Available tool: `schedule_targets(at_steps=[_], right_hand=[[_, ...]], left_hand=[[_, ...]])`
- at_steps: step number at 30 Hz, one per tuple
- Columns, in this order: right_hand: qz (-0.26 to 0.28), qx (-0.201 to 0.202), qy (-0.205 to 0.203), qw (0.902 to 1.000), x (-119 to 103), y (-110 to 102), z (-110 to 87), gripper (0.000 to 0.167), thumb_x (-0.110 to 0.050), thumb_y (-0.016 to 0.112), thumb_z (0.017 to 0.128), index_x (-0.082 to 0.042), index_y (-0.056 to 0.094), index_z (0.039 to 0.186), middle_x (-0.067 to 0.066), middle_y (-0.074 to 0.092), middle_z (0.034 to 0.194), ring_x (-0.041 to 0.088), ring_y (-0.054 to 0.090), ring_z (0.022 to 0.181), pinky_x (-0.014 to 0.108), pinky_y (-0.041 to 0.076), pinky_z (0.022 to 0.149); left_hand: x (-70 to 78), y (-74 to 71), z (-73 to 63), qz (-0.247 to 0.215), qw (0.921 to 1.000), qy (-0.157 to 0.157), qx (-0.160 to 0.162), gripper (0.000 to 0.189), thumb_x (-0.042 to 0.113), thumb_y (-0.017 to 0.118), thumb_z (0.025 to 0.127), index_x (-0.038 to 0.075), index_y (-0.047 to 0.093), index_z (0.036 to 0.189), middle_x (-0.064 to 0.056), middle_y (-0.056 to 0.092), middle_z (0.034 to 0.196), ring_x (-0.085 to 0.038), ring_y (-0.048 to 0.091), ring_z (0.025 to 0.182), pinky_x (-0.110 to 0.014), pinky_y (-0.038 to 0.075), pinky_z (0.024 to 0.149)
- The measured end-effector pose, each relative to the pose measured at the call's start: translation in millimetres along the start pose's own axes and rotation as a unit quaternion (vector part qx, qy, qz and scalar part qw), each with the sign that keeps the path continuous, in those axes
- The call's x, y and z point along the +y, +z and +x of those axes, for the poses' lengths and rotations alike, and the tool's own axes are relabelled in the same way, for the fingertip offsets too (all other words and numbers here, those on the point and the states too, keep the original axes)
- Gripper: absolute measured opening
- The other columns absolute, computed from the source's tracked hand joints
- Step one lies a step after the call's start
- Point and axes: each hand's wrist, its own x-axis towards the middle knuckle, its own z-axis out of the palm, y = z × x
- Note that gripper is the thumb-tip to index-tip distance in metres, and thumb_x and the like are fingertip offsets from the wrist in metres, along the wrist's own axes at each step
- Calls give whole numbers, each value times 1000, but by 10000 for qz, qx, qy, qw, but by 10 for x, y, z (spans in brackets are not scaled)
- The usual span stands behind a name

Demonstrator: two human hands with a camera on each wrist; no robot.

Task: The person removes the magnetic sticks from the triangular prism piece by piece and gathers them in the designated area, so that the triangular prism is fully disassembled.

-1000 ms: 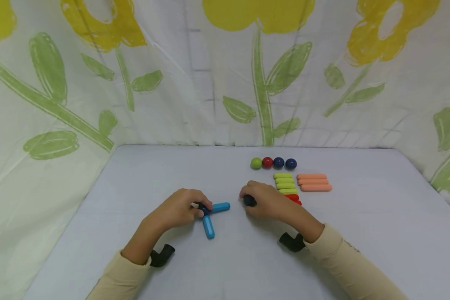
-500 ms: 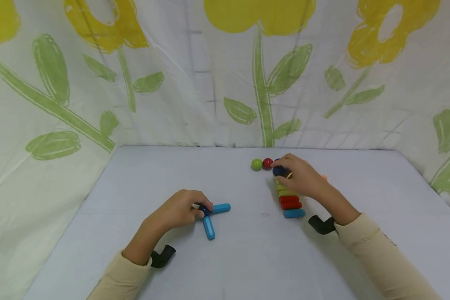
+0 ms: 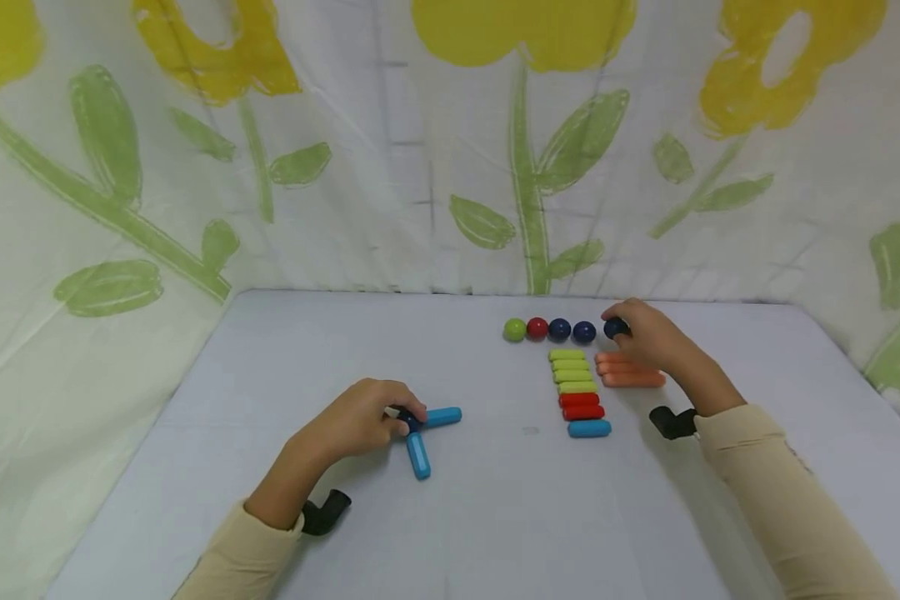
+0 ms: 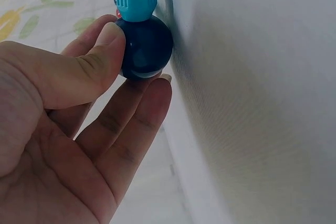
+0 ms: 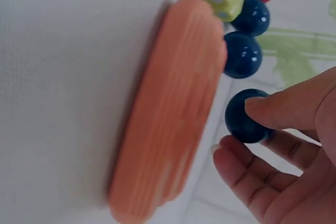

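In the head view my left hand pinches a dark blue ball between thumb and fingers, low over the table. Two blue sticks meet at that ball: one stick points right, the other stick toward the front. My right hand is at the back right and pinches another dark blue ball by thumb and fingertips. This ball is at the right end of a ball row with a green ball, a red ball and two dark blue balls.
Orange sticks lie just in front of my right hand. To their left are stacked yellow-green sticks, then red sticks and a single blue stick. A flower-printed curtain hangs behind the table.
My right hand has carried its dark blue ball from the middle of the table to the back right, beside the row of balls. The left hand stays in place on its ball.
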Motion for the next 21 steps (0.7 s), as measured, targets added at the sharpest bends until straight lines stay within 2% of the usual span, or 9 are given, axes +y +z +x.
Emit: schedule_targets(at_steps=[7,16,21], right_hand=[[29,-151,144,9998,86,70,80,41,6,60,90,11,54,131,33,55,128,47,52,117,61,40,100],[108,-173,284,9994,124,76,91,43,0,62,92,8,53,134,30,56,127,39,57,99,57,46,90],[199,30,380,9991,98,36,56,46,-4,62,95,8,51,137,33,49,134,45,55,106,60,46,90]], left_hand=[[-2,0,-1,12,10000,-22,10,27,-8,71,87,15,77,101,8,70,103,-20,64,107,-42,51,91],[10,0,5,-7,10000,-58,2,27,-9,71,87,14,77,101,7,71,103,-20,64,106,-43,51,91],[21,-5,3,-47,9999,-99,-1,27,-9,71,88,14,77,101,7,70,102,-21,64,107,-44,51,92]])
